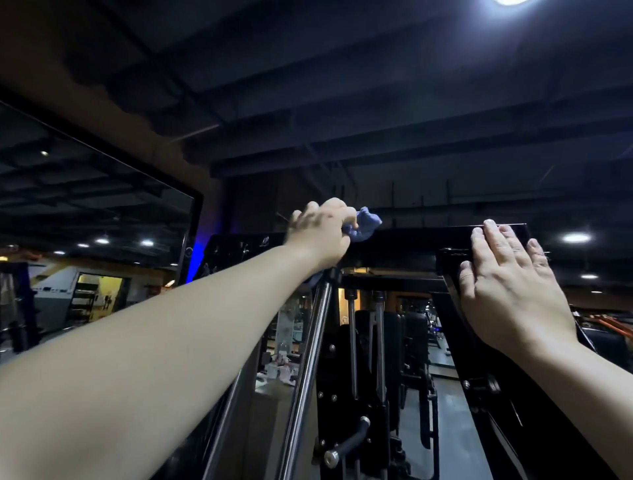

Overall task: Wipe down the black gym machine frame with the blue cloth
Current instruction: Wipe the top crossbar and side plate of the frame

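Head view, looking up along both bare forearms. Left grip [318, 233] is closed round the blue cloth [364, 224], with the fingers curled over a bunched wad. A crumpled tuft sticks out to the right of the knuckles and sits against the upper edge of the top crossbar of the black gym machine frame [411, 241], left of the bar's middle. Right grip [510, 284] holds nothing: hand flat, fingers straight and close together, palm laid on the frame's right top corner, where the crossbar meets the slanted upright. Chrome guide rods [310, 342] run down from below the left wrist. Mirror [102, 205] on the wall at left; ceiling lamp [510, 2] at top right. Handling, as a judgement: the cloth looks light, soft and limp, so it should fold to any edge, with nothing to break. Best taken as a wad in the palm so a broad pad faces the metal, loose tails tucked in away from bolts and rods. The frame reads as heavy, rigid painted steel, glossy and probably slick under a bare palm. It should not shift under pressure, so its flat faces and corners can serve as a brace. Cannot tell whether the cloth is damp.
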Available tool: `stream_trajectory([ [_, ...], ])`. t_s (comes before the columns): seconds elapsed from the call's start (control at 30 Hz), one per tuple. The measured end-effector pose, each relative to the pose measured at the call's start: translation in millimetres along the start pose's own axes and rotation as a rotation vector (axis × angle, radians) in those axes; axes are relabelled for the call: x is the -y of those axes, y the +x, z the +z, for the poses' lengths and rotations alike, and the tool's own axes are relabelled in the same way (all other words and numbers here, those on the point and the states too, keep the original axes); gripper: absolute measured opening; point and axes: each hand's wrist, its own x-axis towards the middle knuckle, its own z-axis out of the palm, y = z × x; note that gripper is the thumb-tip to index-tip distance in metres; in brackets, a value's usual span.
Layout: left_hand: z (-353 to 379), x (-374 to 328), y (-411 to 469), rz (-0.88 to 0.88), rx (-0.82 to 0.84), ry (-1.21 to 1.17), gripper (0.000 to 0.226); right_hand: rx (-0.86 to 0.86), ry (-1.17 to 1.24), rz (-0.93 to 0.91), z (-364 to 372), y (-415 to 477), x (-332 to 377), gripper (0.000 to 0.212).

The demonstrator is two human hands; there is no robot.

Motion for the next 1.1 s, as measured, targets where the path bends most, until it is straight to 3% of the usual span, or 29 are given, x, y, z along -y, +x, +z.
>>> stream_trajectory([
  [0.13,-8.7,1.8,6.1,-0.101,-0.014,-0.057,0.021,-0.013,-0.018,-0.001,-0.3,0.7,0.4,0.069],
  [0.27,2.4,-7.7,-5.0,0.223,0.059,-0.220,0.024,-0.002,-0.057,0.005,-2.6,0.1,-1.1,0.070],
  [0.4,13.0,22.1,-9.6,0.237,-0.039,-0.351,0.031,0.006,-0.151,0.003,-11.7,9.8,13.7,0.066],
  [0.5,16.7,54.1,-8.8,0.096,-0.065,-0.327,0.028,0.011,-0.155,-0.082,-10.6,20.0,34.0,0.064],
  [0.57,18.3,71.2,-6.5,-0.087,-0.095,-0.306,0.029,0.067,-0.117,-0.114,-4.2,25.3,52.5,0.067],
  [0.63,12.9,72.4,-2.9,-0.307,-0.098,-0.274,0.032,0.151,-0.102,-0.031,4.5,28.1,69.2,0.067],
  [0.73,3.6,45.6,-2.9,-0.527,-0.079,-0.278,0.016,0.225,-0.144,0.060,13.2,33.3,82.2,0.066],
  [0.77,1.8,35.0,-6.9,-0.485,-0.098,-0.315,0.013,0.235,-0.155,0.068,13.7,35.0,84.2,0.066],
  [0.87,16.0,19.1,-19.0,-0.068,-0.104,-0.369,0.036,0.276,-0.221,0.047,12.8,36.7,82.6,0.068],
  [0.93,23.9,29.6,-23.2,0.088,-0.080,-0.374,0.045,0.284,-0.266,0.003,11.5,33.5,79.1,0.069],
  [1.03,26.8,59.0,-21.5,0.061,-0.127,-0.368,0.040,0.286,-0.263,-0.040,10.5,29.8,76.4,0.070],
  [1.1,30.4,75.3,-17.9,-0.070,-0.151,-0.290,0.038,0.286,-0.257,-0.043,11.8,29.2,76.0,0.071],
])
